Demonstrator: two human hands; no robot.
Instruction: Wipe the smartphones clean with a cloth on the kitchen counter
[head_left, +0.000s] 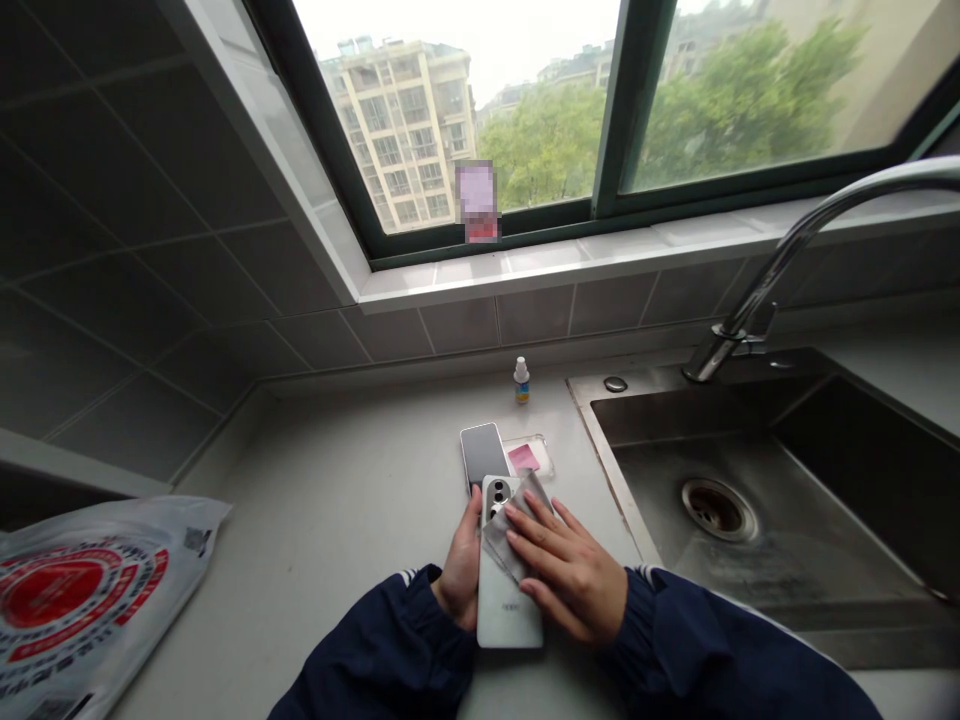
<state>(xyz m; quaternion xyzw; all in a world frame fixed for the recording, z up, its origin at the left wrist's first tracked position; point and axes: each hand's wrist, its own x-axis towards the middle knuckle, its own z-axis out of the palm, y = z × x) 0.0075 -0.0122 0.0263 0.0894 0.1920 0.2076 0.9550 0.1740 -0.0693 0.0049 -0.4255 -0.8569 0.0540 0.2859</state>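
A white smartphone is held back-up over the surface, w/ its 2-lens camera bump pointed toward the window. Whether the phone touches the surface can't be told. Its edge is wrapped by the L grip, fingers pressed together around the side. A translucent grey sheet is laid across the upper back of the phone, beside the bump, and is pressed down by the R grip, fingers slightly spread and flat on it; no clear pinch is seen. Navy sleeves w/ white stripes are seen at both wrists.

Just past the hands, a 2nd phone lies w/ dark glass up, partly covered by the white phone. Beside it, a clear phone case lies w/ a pink card inside. Further back, a small dropper bottle stands upright near the wall tiles. A steel sink w/ a curved faucet is on the R. A printed plastic bag lies at the L edge of the surface.
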